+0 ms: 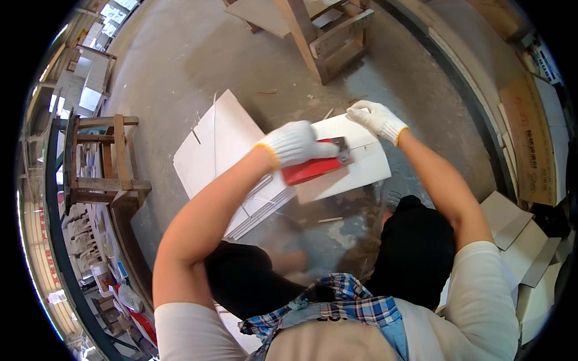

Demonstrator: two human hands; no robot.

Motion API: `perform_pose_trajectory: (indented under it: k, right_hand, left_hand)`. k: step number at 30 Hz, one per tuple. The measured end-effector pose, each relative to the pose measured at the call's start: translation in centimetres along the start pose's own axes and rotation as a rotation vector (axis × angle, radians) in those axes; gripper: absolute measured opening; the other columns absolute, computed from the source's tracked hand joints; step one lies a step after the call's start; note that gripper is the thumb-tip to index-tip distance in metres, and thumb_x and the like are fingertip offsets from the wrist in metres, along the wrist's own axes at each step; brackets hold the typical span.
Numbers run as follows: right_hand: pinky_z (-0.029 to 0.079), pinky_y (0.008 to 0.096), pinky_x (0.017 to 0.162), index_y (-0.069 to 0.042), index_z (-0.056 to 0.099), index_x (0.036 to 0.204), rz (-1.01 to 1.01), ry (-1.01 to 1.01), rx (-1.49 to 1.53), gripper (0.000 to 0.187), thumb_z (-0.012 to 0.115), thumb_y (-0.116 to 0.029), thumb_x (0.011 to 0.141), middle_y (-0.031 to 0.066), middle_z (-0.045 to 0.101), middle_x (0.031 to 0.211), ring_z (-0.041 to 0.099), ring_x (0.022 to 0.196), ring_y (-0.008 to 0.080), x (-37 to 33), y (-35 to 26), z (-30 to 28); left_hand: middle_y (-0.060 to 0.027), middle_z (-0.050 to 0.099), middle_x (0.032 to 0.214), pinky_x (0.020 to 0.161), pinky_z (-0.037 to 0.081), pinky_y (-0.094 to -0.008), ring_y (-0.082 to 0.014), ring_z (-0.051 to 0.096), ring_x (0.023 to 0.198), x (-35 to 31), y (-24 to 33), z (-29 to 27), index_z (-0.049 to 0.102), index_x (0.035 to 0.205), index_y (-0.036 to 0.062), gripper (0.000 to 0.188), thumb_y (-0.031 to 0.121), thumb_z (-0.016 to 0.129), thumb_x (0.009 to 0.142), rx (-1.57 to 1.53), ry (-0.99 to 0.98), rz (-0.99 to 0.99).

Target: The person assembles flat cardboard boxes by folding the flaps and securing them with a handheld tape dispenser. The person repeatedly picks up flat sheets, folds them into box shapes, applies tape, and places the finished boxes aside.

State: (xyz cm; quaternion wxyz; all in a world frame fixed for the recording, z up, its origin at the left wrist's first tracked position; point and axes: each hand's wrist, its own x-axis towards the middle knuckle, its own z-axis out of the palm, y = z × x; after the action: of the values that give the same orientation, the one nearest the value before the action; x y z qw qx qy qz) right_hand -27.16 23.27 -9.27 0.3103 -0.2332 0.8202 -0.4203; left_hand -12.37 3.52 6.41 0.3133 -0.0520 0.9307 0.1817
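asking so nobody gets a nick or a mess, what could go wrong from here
The white cardboard piece could slip or turn: the right hand appears to steady it only near its far edge.

The red tool in the left hand has a grey end over the cardboard; it might scuff the surface.

The stack of white sheets lies close to the left hand and might get knocked askew.

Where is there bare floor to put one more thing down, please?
The widest patch of floor lies beyond the white cardboard stack, between the wooden stand and wooden frame. A narrower strip runs between the right hand and the dark band. It is crowded around the left hand and red tool, and at lower right among open cartons.
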Motion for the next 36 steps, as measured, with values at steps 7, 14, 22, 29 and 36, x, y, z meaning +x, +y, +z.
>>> perform_pose_trajectory:
  k: [7,14,22,29,36]
  right_hand:
    - [0.05,0.0377,0.096,-0.014,0.064,0.13,-0.062,-0.004,-0.336,0.059,0.065,-0.056,0.088,0.0131,0.071,0.116,0.066,0.107,0.0317,-1.8,-2.9,-1.2]
    - [0.05,0.0417,0.1,-0.021,0.056,0.139,-0.45,-0.182,-0.91,0.042,0.05,-0.021,0.097,0.0104,0.065,0.128,0.06,0.118,0.0331,-2.4,-7.9,-0.5]
    - [0.049,0.0448,0.097,-0.015,0.064,0.127,-0.452,0.048,-0.744,0.041,0.043,-0.009,0.092,0.0135,0.068,0.12,0.063,0.109,0.0347,-3.6,-6.4,3.9]
    - [0.049,0.0432,0.089,-0.007,0.067,0.112,-0.67,0.28,-0.6,0.027,0.057,-0.017,0.089,0.0129,0.071,0.103,0.065,0.097,0.0343,-4.2,-5.9,6.6]
    - [0.047,0.0444,0.085,-0.006,0.064,0.107,-0.749,0.15,-0.621,0.025,0.059,-0.024,0.091,0.0127,0.069,0.094,0.063,0.087,0.034,-5.0,-8.2,6.6]
  left_hand:
    - [-0.024,0.07,0.079,0.072,0.055,-0.042,-0.0336,0.07,0.072,-10.0,-9.9,-1.1,0.075,0.088,-0.0029,0.066,0.062,0.069,0.08,0.08,0.062,-0.266]
    - [-0.0218,0.068,0.074,0.068,0.055,-0.0438,-0.0355,0.067,0.066,-9.2,-12.0,3.3,0.073,0.077,0.0007,0.064,0.064,0.064,0.079,0.033,0.149,-0.283]
    - [-0.0201,0.067,0.071,0.066,0.055,-0.0424,-0.0337,0.066,0.064,-10.6,-13.8,2.6,0.074,0.082,0.0011,0.063,0.063,0.066,0.078,0.038,0.208,-0.234]
    - [-0.0191,0.065,0.066,0.06,0.053,-0.0398,-0.0295,0.065,0.058,-13.1,-14.3,0.9,0.075,0.084,0.0001,0.067,0.066,0.069,0.075,0.0,0.18,-0.199]
    - [-0.0188,0.069,0.071,0.06,0.054,-0.0367,-0.0276,0.067,0.06,-13.6,-14.7,0.3,0.077,0.089,0.0002,0.066,0.065,0.07,0.078,0.059,0.139,-0.196]
